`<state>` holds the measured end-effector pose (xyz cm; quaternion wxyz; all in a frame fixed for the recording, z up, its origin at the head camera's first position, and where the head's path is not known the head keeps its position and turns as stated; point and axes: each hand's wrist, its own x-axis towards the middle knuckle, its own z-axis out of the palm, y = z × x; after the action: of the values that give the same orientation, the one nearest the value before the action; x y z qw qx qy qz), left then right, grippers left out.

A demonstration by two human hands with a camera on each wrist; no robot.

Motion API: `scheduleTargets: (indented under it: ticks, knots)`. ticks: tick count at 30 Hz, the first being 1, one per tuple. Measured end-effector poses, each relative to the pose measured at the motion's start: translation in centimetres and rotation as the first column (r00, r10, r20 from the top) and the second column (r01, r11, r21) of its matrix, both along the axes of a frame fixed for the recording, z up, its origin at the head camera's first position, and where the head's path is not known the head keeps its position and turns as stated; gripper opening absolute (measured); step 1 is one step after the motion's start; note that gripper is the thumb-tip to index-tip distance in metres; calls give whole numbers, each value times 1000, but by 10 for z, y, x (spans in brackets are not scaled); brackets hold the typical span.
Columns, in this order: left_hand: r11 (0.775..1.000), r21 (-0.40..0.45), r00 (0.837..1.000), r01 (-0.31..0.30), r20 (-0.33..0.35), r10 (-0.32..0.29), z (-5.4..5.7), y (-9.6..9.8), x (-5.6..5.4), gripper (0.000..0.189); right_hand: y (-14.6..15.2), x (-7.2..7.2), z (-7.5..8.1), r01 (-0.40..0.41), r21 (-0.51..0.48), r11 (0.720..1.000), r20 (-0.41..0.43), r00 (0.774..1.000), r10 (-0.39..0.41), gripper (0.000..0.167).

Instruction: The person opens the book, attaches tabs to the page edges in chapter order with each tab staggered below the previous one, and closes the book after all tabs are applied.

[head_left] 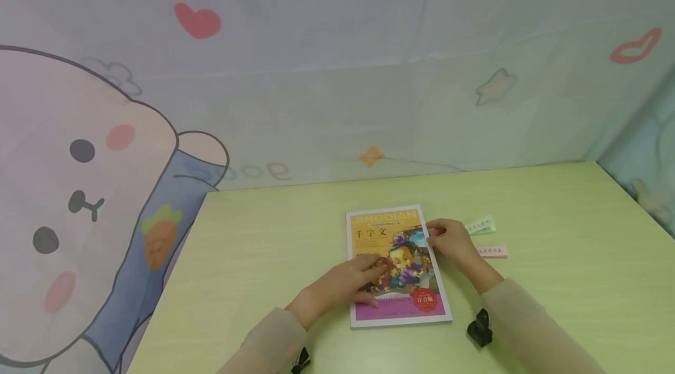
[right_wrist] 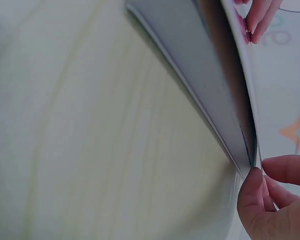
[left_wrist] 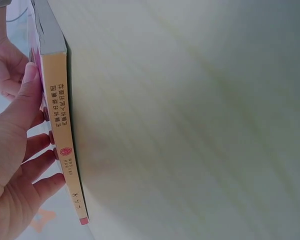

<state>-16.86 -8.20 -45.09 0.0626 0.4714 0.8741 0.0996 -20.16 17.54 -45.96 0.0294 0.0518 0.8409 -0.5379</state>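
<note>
Book on table, toward 5 o'clock in head view. Right hand pinches cover edge, about 2 o'clock — left hand rests fingers loosely, 9 o'clock side. Probably light, bendy, slick cover — grip edge gently, creases easily.

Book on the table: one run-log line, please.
book: on table | left grip: rests on cover | right grip: pinches cover edge | paper strips: right of book
</note>
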Motion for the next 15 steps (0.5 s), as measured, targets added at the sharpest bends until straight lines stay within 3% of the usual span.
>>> scheduleTargets:
  ticks: [6,15]
  knots:
    - [1000,2,1000,0,-2,0,1,-2,0,73,0,-4,0,4,-103,995,29,1000,-2,36]
    - [999,18,999,32,-36,-31,-2,-2,-1,73,9,-2,5,-24,-308,951,129,989,67,46]
